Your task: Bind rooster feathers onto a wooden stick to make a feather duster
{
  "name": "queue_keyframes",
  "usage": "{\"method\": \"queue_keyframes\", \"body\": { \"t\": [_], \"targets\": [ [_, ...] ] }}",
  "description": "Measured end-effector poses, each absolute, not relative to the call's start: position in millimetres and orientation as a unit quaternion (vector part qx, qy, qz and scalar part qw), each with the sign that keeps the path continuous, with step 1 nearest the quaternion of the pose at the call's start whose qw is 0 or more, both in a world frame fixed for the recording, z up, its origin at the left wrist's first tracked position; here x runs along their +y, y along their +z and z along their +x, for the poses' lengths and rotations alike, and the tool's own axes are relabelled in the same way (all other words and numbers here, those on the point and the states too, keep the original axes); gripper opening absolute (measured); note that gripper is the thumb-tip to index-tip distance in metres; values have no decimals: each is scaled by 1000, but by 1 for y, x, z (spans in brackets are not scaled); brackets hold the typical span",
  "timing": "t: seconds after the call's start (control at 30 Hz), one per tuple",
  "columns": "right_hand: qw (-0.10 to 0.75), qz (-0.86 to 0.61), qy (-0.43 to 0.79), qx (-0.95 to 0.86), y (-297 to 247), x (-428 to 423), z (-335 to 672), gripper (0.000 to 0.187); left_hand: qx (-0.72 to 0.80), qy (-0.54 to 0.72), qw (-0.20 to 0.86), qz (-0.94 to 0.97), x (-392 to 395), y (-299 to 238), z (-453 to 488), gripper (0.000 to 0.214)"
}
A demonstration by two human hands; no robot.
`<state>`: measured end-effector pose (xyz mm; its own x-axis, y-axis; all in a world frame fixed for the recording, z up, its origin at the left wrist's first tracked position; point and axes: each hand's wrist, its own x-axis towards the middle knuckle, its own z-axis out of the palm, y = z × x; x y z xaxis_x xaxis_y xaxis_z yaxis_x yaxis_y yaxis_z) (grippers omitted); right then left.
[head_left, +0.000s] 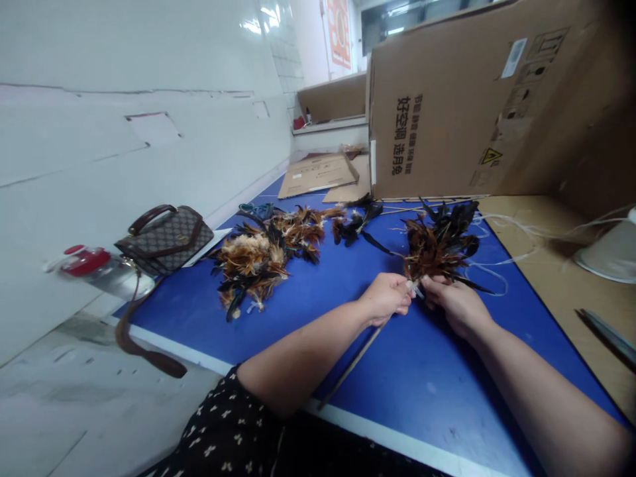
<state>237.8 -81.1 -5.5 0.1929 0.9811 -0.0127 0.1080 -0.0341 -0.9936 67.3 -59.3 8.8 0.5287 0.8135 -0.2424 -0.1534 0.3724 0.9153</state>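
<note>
My left hand (pixel 386 298) is closed around the upper end of a thin stick (pixel 352 363), which slants down to the table's front edge. Brown and black feathers (pixel 440 242) fan out in a bunch just beyond my hands. With closed fingers, my right hand (pixel 456 303) pinches the base of this bunch. A bit of white, tape-like material (pixel 416 289) shows between both hands; its exact kind is unclear. The fingertips are close together, and they partly hide where feathers and stick meet.
On the blue table (pixel 288 331) lie loose feathers (pixel 253 258) and dark feathers (pixel 352 225). A handbag (pixel 169 238) and red-capped bottle (pixel 94 265) stand left. A big cardboard box (pixel 447 112) rises behind. White string (pixel 501 265), a white cone (pixel 611 248) and dark blades (pixel 609 334) are right.
</note>
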Motion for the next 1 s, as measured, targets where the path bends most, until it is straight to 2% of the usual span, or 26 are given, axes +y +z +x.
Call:
{"method": "queue_keyframes", "body": {
  "t": [0.1,0.33,0.6,0.73,1.0],
  "targets": [
    [476,-543,508,-470,-3,-81,243,64,367,314,745,461,-60,11,66,38],
    [477,-530,526,-464,-5,-82,243,66,356,310,761,444,-59,15,64,35],
    [420,-516,572,-479,4,-87,231,78,362,335,757,429,-58,18,63,35],
    [440,-502,536,-517,8,-86,233,74,360,364,754,412,-55,20,62,34],
    [418,-564,435,-564,-4,-81,248,64,337,370,764,407,-55,24,60,33]
  ]
}}
